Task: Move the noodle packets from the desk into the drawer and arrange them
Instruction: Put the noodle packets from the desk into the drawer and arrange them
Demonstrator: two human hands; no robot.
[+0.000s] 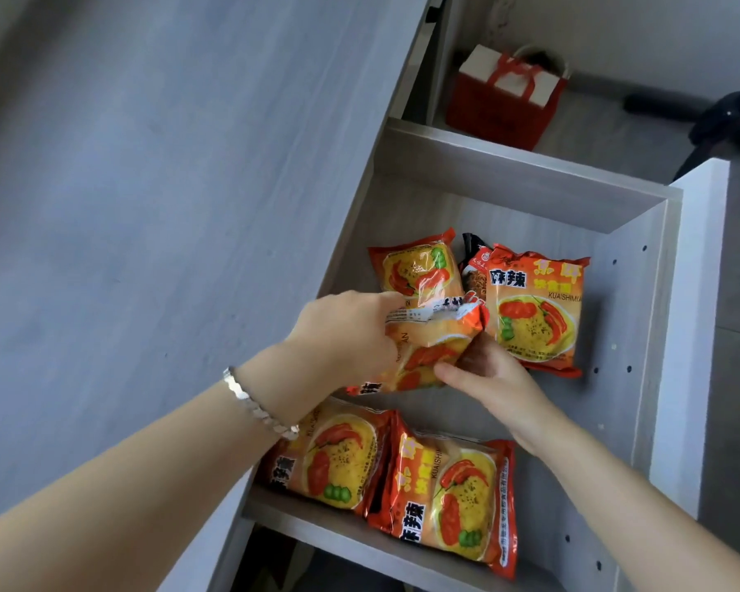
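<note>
An open grey wooden drawer [641, 335] holds several orange noodle packets. Both hands grip one tilted packet [436, 348] in the middle of the drawer: my left hand [342, 331] clasps its upper left edge, my right hand [488, 373] pinches its lower right corner. Behind it lies another orange packet [415, 267], and to the right a flat one [535, 309] covers most of a dark packet [473, 267]. Two more packets [334, 459] [449, 497] lie side by side at the drawer's near end, the left one partly under my forearm.
The grey desk top [167, 207] fills the left side, with no packets visible on it. Beyond the drawer, a red and white gift bag [505, 96] stands on the floor. A black tripod-like stand [718, 121] is at the upper right.
</note>
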